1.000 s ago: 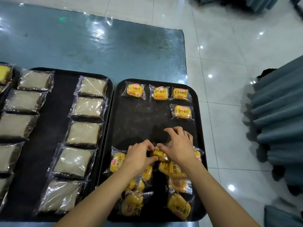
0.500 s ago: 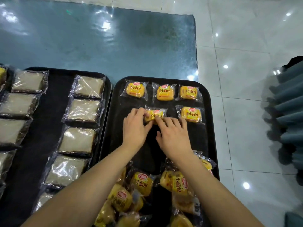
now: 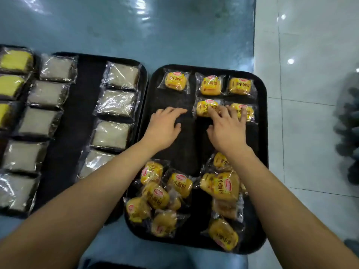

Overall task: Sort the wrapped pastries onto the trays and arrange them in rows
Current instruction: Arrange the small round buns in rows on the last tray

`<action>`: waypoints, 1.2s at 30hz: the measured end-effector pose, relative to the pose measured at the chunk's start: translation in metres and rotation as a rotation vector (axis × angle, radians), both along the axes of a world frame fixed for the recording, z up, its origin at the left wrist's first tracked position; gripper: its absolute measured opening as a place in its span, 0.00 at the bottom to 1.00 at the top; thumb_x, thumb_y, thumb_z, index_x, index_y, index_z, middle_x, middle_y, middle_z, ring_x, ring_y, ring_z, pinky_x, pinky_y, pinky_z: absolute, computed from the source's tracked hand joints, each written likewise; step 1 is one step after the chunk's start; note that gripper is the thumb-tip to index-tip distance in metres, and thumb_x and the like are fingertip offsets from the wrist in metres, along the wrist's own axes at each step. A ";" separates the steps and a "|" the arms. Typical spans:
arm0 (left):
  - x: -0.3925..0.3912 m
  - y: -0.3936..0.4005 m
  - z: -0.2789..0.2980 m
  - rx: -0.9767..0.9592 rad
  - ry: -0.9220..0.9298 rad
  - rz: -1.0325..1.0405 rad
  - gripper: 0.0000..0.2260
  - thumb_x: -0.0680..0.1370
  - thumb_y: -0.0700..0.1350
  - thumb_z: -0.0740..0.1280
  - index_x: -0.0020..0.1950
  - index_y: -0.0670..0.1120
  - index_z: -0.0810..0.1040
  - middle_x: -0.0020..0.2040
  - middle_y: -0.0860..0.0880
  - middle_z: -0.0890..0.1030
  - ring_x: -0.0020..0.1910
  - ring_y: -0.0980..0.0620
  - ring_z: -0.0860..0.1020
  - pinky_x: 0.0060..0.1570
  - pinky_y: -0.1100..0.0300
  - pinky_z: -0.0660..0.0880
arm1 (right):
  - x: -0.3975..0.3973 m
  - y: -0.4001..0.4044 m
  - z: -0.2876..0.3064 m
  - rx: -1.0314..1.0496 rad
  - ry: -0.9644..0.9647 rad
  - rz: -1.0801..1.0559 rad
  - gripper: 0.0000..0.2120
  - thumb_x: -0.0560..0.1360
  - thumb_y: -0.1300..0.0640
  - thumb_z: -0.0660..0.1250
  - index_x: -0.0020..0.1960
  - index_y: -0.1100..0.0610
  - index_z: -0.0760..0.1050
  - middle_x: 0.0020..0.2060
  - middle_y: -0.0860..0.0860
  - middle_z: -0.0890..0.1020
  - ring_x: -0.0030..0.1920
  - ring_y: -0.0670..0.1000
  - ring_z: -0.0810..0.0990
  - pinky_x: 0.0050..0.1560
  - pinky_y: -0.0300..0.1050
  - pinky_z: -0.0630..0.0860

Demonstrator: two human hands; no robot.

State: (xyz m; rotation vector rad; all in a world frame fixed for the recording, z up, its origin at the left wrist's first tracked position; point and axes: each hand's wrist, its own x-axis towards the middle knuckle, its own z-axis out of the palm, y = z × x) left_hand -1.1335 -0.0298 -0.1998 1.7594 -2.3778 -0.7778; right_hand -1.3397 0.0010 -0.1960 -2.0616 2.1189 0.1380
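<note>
Small buns: yellow buns in clear wrappers with red and yellow print, on the right tray (image 3: 262, 133). Three lie in a row along its far edge and two more just below them under the middle and right ones.
Middle bun, second row (image 3: 204, 108): lies flat; the right hand's fingertips rest on its near right corner.
Right bun, second row (image 3: 245, 111): flat, partly covered by the right hand's outer fingers.
Right hand (image 3: 228, 129): palm down, fingers spread and fairly straight, lying across the two second-row buns, clamped on nothing.
Left hand (image 3: 165, 126): palm down on bare tray left of the middle bun, fingers stretched and loose, holding nothing, not touching a bun.
Loose pile (image 3: 165, 193): more of the same buns heaped at the near end of the right tray, overlapping and tilted at all angles; a second cluster (image 3: 223, 188) sits by the right forearm.
Hard to see: the forearms cover part of the pile and its count cannot be told; print on the wrappers is blurred.
Left tray (image 3: 77, 133): black, holds pale grey-white slices in clear wrappers in two columns, with a bare strip between.
Far left: yellow cake slices (image 3: 13, 61) in wrappers, cut off by the frame.
Table (image 3: 116, 32): shiny blue top under both trays.
Floor (image 3: 310, 74): pale glossy tiles to the right.
</note>
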 end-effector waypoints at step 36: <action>0.038 -0.015 0.000 0.028 -0.069 0.176 0.23 0.82 0.52 0.58 0.78 0.52 0.61 0.70 0.46 0.76 0.68 0.42 0.68 0.68 0.46 0.62 | 0.104 -0.014 -0.012 -0.050 -0.430 -0.073 0.30 0.82 0.49 0.61 0.81 0.51 0.55 0.75 0.56 0.69 0.73 0.58 0.69 0.72 0.56 0.65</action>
